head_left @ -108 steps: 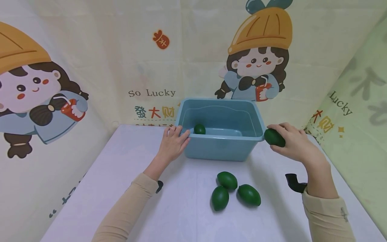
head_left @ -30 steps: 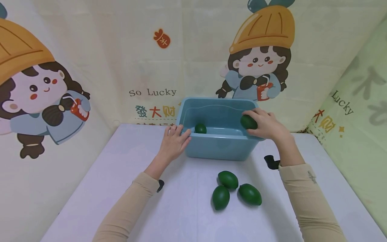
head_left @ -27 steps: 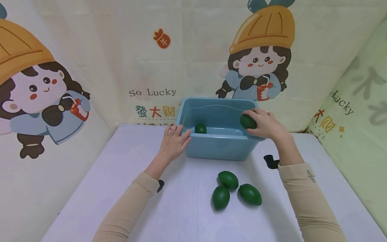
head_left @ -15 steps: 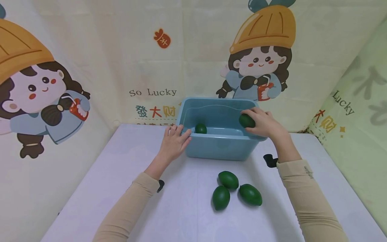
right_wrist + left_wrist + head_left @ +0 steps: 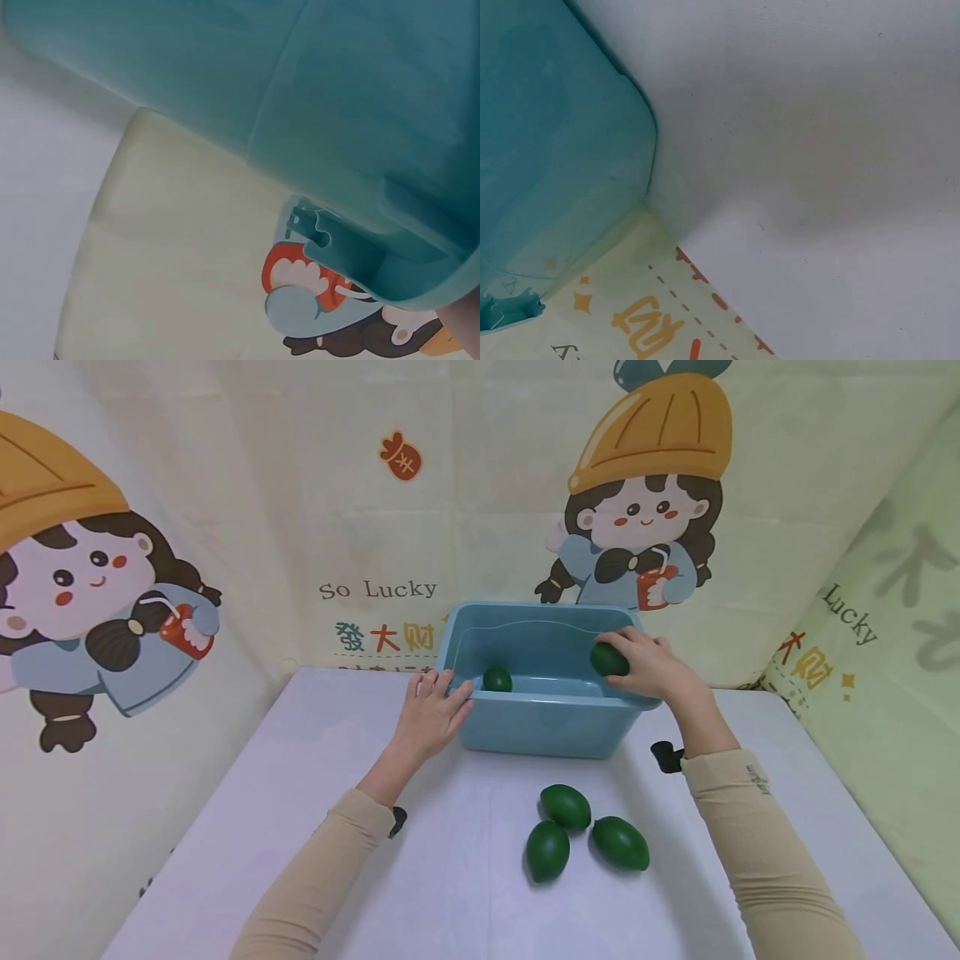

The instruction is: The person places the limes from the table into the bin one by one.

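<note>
A blue plastic bin [image 5: 551, 727] stands at the back of the white table. My left hand [image 5: 429, 714] rests on its front left corner, fingers loosely spread over the rim. At the bin's right end, my right hand [image 5: 648, 662] holds a dark green lime [image 5: 609, 659] between thumb and fingers, inside the rim. Another lime [image 5: 497, 678] lies on the bin floor near the left end. In front of the bin, three more limes lie close together: a back one [image 5: 566, 807], a front left one [image 5: 547, 852] and a right one [image 5: 620, 843].
Close behind the bin hangs a printed cloth backdrop [image 5: 495, 552], and more cloth closes off both sides. Each wrist carries a black camera mount [image 5: 667, 757]. The left wrist view has the bin's outer wall [image 5: 562, 135] beside the tabletop [image 5: 817, 150]; the right wrist view shows its underside rim [image 5: 427, 300].
My right hand has carried the lime leftward from beside the bin to inside its right end, creeping slightly further left in the last second. The left hand and the other limes stay put.
</note>
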The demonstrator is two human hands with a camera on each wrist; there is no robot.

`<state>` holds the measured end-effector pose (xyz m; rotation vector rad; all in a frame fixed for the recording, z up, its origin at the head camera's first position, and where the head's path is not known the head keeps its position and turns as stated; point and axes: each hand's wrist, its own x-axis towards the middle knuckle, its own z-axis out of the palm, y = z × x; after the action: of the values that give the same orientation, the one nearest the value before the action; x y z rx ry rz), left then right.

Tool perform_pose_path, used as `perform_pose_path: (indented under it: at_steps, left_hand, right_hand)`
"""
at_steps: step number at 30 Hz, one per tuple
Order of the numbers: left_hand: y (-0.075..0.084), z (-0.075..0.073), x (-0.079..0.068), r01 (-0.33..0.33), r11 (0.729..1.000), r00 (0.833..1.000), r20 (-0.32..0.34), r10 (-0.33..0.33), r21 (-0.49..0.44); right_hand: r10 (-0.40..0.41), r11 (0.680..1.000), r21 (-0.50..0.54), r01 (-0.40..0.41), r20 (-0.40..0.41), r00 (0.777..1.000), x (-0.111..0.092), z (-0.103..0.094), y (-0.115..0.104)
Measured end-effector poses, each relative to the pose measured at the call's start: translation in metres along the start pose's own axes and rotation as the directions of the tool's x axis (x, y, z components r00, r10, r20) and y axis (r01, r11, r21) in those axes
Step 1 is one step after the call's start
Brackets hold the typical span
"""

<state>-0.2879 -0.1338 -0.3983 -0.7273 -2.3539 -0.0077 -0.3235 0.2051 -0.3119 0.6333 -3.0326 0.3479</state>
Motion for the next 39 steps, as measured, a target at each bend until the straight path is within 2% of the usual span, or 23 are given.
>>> perform_pose_path:
  at_steps: [23,39]
  left_hand:
    - [0.000,0.000,0.000,0.005,1.000,1.000,0.016,-0.006,0.010]
    - [0.000,0.002,-0.001,0.011,1.000,1.000,0.012,-0.012,0.005]
  right_hand:
    - [0.007,1.000,-0.017,-0.007,0.017,1.000,0.014,0.009,0.002]
    - [0.030,0.999,0.028,-0.031,0.022,0.999,0.014,0.010,-0.001]
